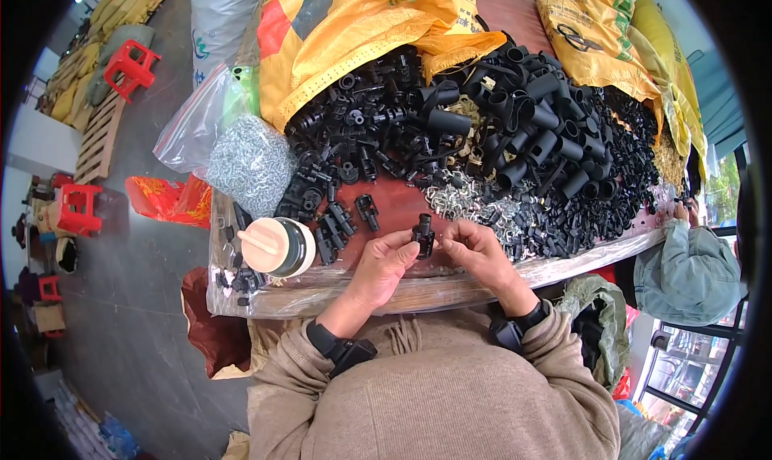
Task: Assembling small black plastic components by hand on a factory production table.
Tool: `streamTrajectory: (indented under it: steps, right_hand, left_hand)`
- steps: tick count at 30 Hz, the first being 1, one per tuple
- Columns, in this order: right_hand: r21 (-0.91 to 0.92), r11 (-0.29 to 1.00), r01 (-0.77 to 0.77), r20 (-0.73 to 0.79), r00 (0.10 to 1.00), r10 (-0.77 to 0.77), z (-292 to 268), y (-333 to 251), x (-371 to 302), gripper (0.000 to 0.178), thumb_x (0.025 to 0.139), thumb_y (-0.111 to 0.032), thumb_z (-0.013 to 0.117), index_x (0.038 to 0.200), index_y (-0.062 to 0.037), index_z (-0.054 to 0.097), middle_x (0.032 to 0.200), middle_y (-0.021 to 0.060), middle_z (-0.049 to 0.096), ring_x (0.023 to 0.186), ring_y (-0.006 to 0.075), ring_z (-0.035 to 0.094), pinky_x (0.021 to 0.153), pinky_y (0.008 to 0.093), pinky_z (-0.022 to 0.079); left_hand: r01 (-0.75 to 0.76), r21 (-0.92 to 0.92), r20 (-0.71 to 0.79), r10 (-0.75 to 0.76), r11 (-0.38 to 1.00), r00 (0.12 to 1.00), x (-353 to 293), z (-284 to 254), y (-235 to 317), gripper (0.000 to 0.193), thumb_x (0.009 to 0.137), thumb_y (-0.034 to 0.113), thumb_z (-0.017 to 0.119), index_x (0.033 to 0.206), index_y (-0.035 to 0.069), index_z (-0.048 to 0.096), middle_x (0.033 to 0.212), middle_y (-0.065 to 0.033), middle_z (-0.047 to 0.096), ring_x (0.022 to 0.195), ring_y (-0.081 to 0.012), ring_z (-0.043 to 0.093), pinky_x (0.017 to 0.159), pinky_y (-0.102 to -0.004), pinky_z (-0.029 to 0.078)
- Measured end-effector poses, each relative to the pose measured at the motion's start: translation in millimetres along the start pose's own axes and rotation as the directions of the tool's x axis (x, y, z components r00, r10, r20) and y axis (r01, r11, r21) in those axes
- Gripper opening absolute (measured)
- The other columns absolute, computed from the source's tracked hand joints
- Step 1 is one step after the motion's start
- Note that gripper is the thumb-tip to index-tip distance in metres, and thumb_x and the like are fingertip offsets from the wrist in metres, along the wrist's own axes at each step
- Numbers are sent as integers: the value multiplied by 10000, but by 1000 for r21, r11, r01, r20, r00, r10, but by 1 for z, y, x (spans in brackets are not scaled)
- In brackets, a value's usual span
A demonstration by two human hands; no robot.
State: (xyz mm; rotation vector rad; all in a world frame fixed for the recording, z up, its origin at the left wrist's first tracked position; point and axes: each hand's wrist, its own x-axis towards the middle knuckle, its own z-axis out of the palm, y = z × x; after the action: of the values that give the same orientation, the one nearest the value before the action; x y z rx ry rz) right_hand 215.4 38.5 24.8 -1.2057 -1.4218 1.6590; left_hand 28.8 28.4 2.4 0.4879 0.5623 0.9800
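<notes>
Near the front edge of the table, my left hand (381, 269) pinches a small black plastic fitting (424, 230) upright between thumb and fingers. Close by on its right, my right hand (481, 256) has thumb and forefinger pressed together; whatever lies between them is too small to make out. Just beyond the left hand, a similar black fitting (367, 211) lies on the red tabletop (396, 193), beside a short cluster of black fittings (331, 232). Small silvery metal pieces (458, 199) are strewn past the right hand.
Black tubes (535, 130) and other black parts are heaped across the far side, spilling from a yellow woven sack (346, 50). At left stand a lidded cup (273, 247) and a clear bag of screws (251, 166). Another person (687, 271) sits at the right.
</notes>
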Motion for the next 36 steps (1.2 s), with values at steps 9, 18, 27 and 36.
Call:
streamTrajectory:
  steps: [9,18,27,36]
  right_hand:
    - [37,999,31,-23,999,-30,2,-2,-1,119,833,-116,543,776,-24,494,656,-67,436,576,5,362,485,164,311]
    - [23,993,113,-40,993,-112,8,-16,-8,87,808,-78,557,767,-31,497,691,-26,495,587,45,449,494,200,357]
    - [-586,665,463,73,848,-525,22,-34,-1,107,718,-33,598,784,-42,515,655,82,468,535,245,497,458,304,399]
    - [-609,656,446,106,866,-490,14,-30,0,121,699,-30,605,775,-40,512,658,73,469,548,246,509,462,309,403]
  left_hand:
    - [-2,-6,32,2,1000,999,-5,2,1,298,808,167,576,1048,-5,539,996,-111,589,944,-185,555,867,-305,423]
    - [82,-118,-6,-83,990,997,-9,3,4,261,820,154,563,1041,16,541,954,-72,597,802,-137,591,690,-236,495]
    - [168,-141,-20,-172,976,985,-11,-3,-1,252,824,153,557,1038,20,546,916,-65,607,755,-138,603,633,-218,504]
    - [173,-99,-63,-179,980,982,-6,-4,-3,274,810,159,578,1035,3,557,922,-60,605,744,-119,593,628,-210,503]
